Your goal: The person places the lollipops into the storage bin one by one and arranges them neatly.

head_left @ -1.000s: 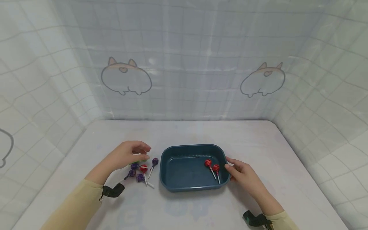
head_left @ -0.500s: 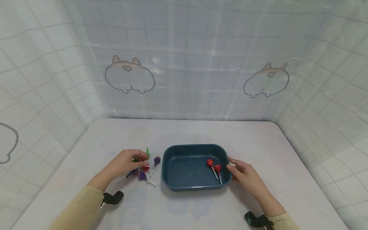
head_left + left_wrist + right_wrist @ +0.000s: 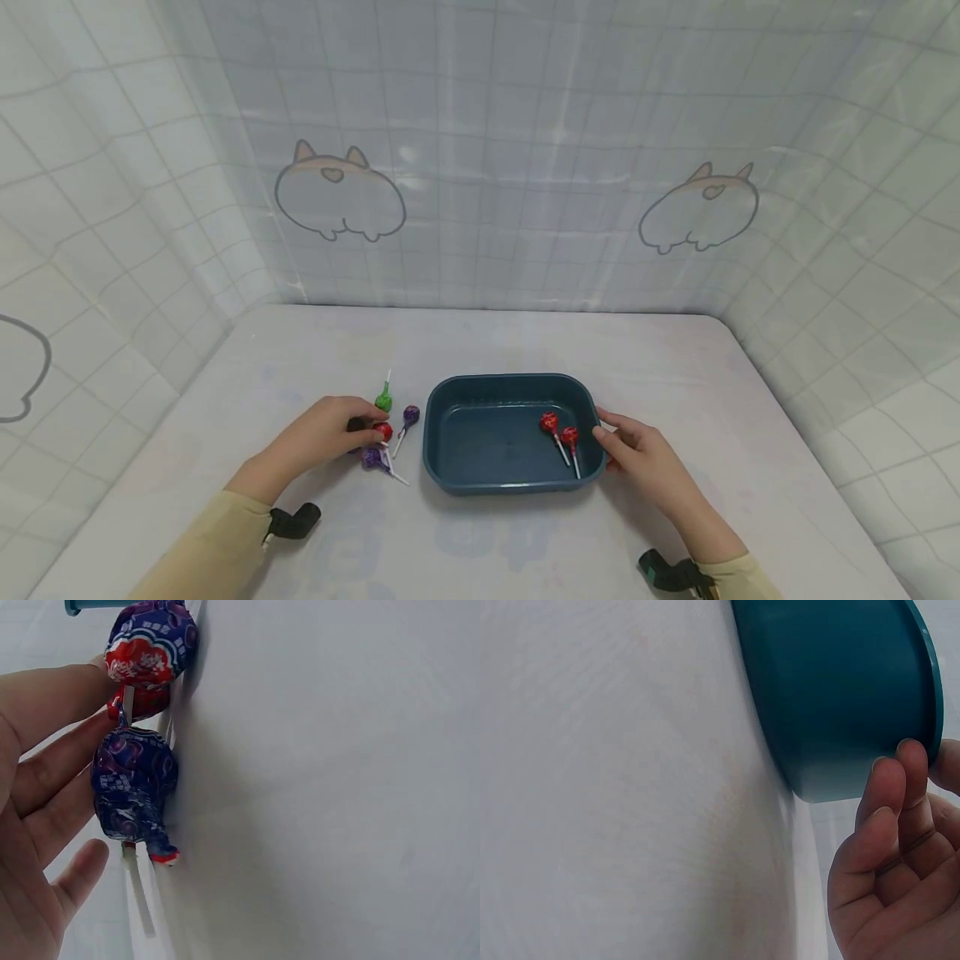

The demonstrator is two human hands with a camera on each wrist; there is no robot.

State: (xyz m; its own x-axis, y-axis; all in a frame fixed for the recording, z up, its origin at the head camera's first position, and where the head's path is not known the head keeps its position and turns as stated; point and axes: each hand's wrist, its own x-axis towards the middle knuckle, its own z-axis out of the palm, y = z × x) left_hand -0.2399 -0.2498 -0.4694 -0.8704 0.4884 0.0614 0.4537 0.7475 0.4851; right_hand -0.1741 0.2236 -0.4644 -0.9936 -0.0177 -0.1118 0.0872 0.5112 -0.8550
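Observation:
My left hand [image 3: 318, 437] is over a small group of lollipops, its thumb and fingertips pinching the head of a red lollipop [image 3: 384, 431]. A green lollipop [image 3: 384, 402] lies just beyond the fingers, and one purple lollipop [image 3: 411, 414] is to their right. Nearer me is another purple lollipop [image 3: 372, 457]. In the left wrist view a purple lollipop [image 3: 133, 780] partly covers the palm side, with the red one half hidden behind. My right hand [image 3: 645, 458] holds the right rim of a dark teal tray [image 3: 510, 488], thumb on the outside near the edge.
Two red lollipops, one with its head [image 3: 549, 422] near the tray's right side, lie inside the tray. All stands on a pale table [image 3: 480, 550]. A white checked curtain [image 3: 517, 183] surrounds the far edge and sides.
My left hand has come down toward me onto the red lollipop, its fingertips closing in. The green lollipop beyond has come into sight. My right hand stays at the tray.

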